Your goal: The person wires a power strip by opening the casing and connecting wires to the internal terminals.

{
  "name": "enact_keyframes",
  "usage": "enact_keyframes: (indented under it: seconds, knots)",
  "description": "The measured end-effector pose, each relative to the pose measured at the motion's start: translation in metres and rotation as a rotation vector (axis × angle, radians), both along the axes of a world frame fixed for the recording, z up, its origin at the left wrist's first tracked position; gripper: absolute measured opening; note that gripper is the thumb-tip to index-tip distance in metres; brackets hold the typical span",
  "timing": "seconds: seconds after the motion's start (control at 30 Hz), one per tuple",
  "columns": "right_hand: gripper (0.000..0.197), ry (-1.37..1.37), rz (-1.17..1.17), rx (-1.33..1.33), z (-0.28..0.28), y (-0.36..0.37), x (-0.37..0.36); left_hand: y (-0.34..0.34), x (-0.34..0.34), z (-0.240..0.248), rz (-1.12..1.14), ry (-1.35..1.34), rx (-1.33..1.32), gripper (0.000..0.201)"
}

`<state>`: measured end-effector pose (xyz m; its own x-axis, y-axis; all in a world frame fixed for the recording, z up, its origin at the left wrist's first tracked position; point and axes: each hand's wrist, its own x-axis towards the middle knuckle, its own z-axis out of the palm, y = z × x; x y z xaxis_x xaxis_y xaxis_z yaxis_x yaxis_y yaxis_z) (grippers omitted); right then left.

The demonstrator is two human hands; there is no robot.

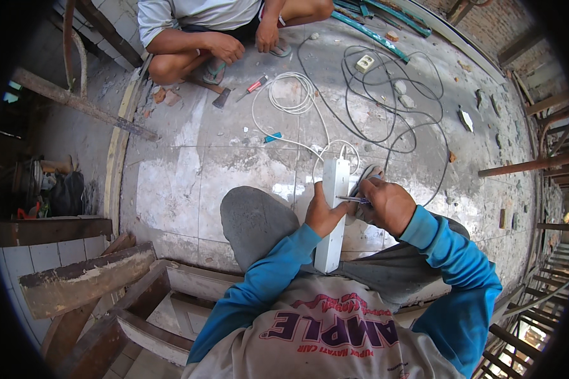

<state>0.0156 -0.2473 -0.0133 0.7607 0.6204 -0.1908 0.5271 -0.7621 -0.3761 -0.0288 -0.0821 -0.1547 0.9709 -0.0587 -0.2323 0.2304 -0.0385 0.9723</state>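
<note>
A long white power strip [330, 249] stands across my lap, with a white cable [297, 107] leaving its far end and coiling on the floor. My left hand [322, 213] is closed round the strip's left side, about midway along it. From the right, my right hand [389, 205] grips a screwdriver [353, 199], its handle mostly covered by my fingers. The screwdriver's shaft points left and its tip meets the upward face of the strip. Whether the tip sits in a screw is too small to tell.
Another person [215, 44] squats at the far left, beside a hatchet [220, 96] and a red-handled tool [254, 87]. A small blue object [272, 137] lies nearer. Black cable [395, 114] loops round a socket block [364, 62]. A wooden frame [164, 278] is at my left.
</note>
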Motion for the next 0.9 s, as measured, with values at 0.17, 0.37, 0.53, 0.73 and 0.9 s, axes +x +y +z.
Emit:
enact_keyframes:
  seconds: [0.17, 0.37, 0.53, 0.73, 0.9]
  knots:
    - [0.026, -0.015, 0.032, -0.079, 0.001, 0.000, -0.003, 0.000, 0.000, -0.002, -0.004, -0.022, -0.033, 0.055]
    - [0.027, 0.196, -0.173, 0.061, -0.008, -0.004, 0.000, 0.002, 0.000, 0.002, 0.010, -0.017, -0.043, 0.056]
    - [0.028, -0.187, 0.010, 0.041, -0.003, -0.002, -0.003, 0.002, 0.001, 0.003, -0.010, 0.004, -0.026, 0.056]
    - [0.022, 0.116, -0.152, -0.143, -0.008, 0.003, -0.002, 0.001, 0.000, -0.007, 0.016, -0.011, -0.039, 0.056]
    - [0.029, -0.054, -0.025, 0.070, -0.008, -0.004, -0.004, 0.002, 0.000, -0.003, -0.002, 0.006, -0.001, 0.055]
